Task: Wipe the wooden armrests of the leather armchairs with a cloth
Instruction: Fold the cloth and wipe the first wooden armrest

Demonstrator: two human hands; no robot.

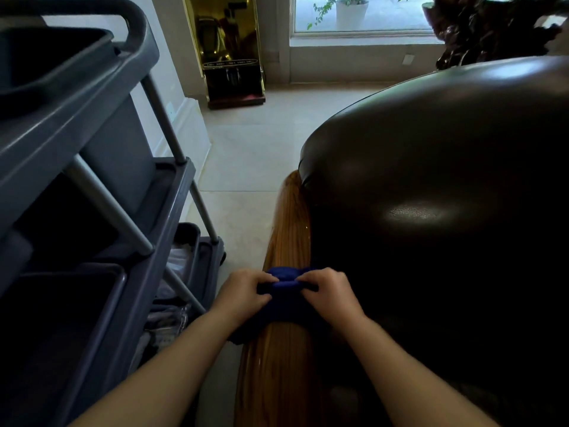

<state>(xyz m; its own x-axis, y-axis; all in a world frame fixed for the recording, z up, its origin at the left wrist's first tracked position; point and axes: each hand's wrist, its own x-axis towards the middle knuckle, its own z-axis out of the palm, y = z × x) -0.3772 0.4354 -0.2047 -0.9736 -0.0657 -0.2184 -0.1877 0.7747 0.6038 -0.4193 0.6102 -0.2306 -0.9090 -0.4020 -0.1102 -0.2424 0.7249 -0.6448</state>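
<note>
A glossy wooden armrest (pixel 288 229) runs away from me along the left side of a dark leather armchair (pixel 446 186). A dark blue cloth (pixel 288 300) is draped across the armrest near its middle. My left hand (pixel 243 292) grips the cloth's left part, and my right hand (pixel 331 291) grips its right part. Both hands sit on top of the armrest with the cloth bunched between them. The cloth's lower edge hangs over the armrest's left side.
A grey cleaning cart (pixel 92 186) with shelves and bins stands close on the left. Pale tiled floor (pixel 246 155) lies between cart and chair. A gold-coloured cabinet (pixel 231 50) stands against the far wall, beside a window (pixel 363 16). A dark carved object (pixel 492 29) stands at far right.
</note>
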